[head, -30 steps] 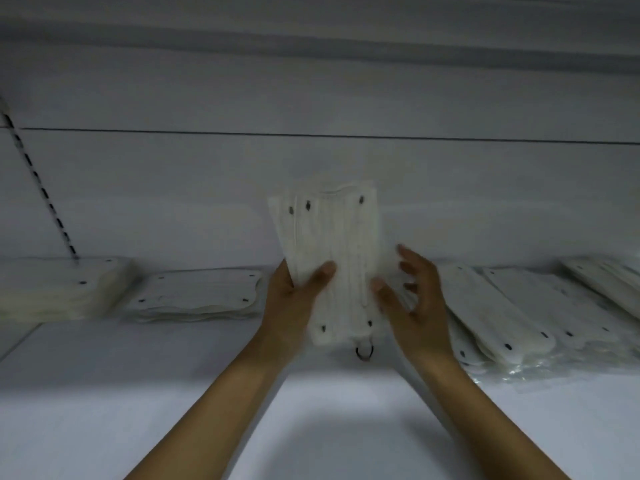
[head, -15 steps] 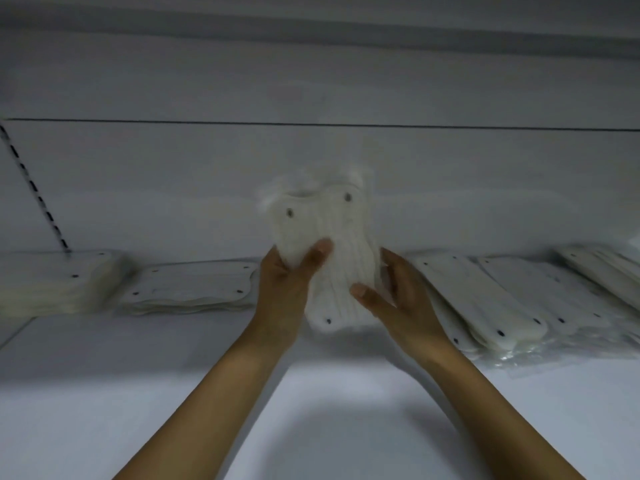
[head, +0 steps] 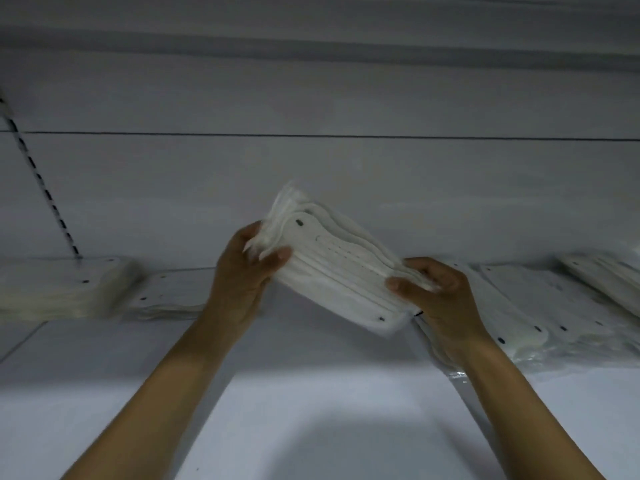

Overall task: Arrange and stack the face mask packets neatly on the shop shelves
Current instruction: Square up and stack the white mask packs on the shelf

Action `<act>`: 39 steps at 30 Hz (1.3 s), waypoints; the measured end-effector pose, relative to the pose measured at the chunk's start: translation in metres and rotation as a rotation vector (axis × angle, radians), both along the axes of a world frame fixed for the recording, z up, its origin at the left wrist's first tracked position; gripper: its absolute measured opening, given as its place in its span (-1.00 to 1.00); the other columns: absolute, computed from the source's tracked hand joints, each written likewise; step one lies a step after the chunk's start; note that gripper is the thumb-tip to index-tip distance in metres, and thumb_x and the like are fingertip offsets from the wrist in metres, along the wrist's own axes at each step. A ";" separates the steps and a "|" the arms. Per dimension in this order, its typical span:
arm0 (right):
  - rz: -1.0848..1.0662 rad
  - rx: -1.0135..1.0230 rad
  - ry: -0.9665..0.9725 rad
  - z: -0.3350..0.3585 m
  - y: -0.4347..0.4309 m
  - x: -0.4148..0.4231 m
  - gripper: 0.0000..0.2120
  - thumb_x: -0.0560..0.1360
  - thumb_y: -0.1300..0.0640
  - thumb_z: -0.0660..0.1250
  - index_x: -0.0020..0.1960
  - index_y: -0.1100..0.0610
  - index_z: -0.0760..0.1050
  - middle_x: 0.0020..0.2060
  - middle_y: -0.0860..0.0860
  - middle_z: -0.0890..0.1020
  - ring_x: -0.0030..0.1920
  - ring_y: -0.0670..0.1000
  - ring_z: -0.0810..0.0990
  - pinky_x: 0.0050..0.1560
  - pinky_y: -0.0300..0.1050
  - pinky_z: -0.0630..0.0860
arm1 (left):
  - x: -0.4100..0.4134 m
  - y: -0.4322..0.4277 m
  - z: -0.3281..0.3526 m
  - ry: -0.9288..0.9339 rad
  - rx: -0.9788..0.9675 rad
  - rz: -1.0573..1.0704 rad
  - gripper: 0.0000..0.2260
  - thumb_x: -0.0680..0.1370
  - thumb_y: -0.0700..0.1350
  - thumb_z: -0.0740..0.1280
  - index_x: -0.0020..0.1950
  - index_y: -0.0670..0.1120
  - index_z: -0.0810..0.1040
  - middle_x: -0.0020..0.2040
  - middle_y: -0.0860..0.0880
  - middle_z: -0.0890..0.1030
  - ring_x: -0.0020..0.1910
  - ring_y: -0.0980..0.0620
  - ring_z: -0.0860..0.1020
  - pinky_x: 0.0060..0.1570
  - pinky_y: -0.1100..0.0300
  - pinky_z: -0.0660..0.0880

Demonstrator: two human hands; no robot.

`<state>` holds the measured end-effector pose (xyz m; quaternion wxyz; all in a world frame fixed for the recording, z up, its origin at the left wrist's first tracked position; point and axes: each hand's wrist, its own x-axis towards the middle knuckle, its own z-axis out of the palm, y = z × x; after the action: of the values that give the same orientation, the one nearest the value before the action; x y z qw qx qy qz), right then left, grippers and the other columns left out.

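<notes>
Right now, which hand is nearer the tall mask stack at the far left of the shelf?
Left. The left hand holds the bundle's upper end, right of that stack; the right hand grips its lower end, farther right.

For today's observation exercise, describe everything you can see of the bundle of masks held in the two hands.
The bundle of masks is a white stack of several thin layers, their edges fanned at the upper left. Small dark dots mark its corners. It looks soft, like pleated fabric. It is held in the air above the shelf, tilted down to the right. The left hand grips its upper end and the right hand its lower end.
</notes>
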<state>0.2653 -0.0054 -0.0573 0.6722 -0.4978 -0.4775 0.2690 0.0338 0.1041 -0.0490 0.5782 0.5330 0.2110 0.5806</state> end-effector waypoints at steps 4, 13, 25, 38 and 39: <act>0.052 -0.043 -0.274 0.003 -0.003 0.003 -0.75 0.34 0.30 0.53 -0.09 0.00 0.63 -0.22 -0.20 0.69 -0.14 -0.25 0.63 -0.12 -0.45 0.47 | -0.042 0.003 -0.020 0.399 0.121 0.055 -0.32 0.03 -0.01 0.69 0.08 0.03 0.52 -0.11 0.09 0.71 -0.11 0.17 0.65 -0.17 0.34 0.57; 0.111 -0.241 -0.430 -0.009 0.000 -0.003 -0.59 0.24 -0.01 0.56 0.06 -0.18 0.58 -0.06 -0.19 0.68 0.00 -0.20 0.62 0.06 -0.28 0.49 | -0.048 -0.013 -0.044 0.667 0.278 0.224 -0.66 0.22 0.16 0.52 -0.15 0.01 0.58 -0.12 0.20 0.65 -0.18 0.31 0.56 -0.19 0.46 0.41; 0.068 -0.165 -0.295 -0.017 0.007 -0.011 -0.66 0.38 0.31 0.50 0.09 0.08 0.54 -0.10 -0.06 0.64 -0.20 -0.33 0.59 -0.23 -0.42 0.51 | -0.052 -0.014 -0.046 0.729 0.325 0.209 -0.58 0.26 0.14 0.53 0.07 0.14 0.57 -0.05 0.24 0.63 -0.02 0.43 0.54 -0.06 0.56 0.38; 0.037 -0.382 -0.521 -0.025 0.006 -0.014 -0.70 0.35 0.11 0.55 -0.26 0.05 0.40 -0.48 -0.23 0.51 -0.40 -0.31 0.48 -0.35 -0.39 0.31 | -0.059 -0.008 -0.064 0.909 0.218 0.144 -0.76 0.32 0.06 0.57 -0.13 0.02 0.61 -0.30 0.18 0.64 -0.30 0.27 0.57 -0.19 0.29 0.50; 0.009 -0.356 -0.468 -0.024 0.005 -0.015 -0.70 0.31 0.05 0.57 -0.09 0.04 0.49 -0.27 -0.23 0.57 -0.21 -0.27 0.52 -0.20 -0.31 0.38 | -0.060 -0.006 -0.065 0.901 0.208 0.149 -0.66 0.30 0.12 0.56 -0.02 0.01 0.63 -0.17 0.12 0.68 -0.17 0.22 0.61 -0.06 0.22 0.50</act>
<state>0.2504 0.0001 -0.0813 0.4447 -0.6541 -0.5672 0.2295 -0.0262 0.0977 -0.1142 0.3292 0.7704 0.4195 0.3494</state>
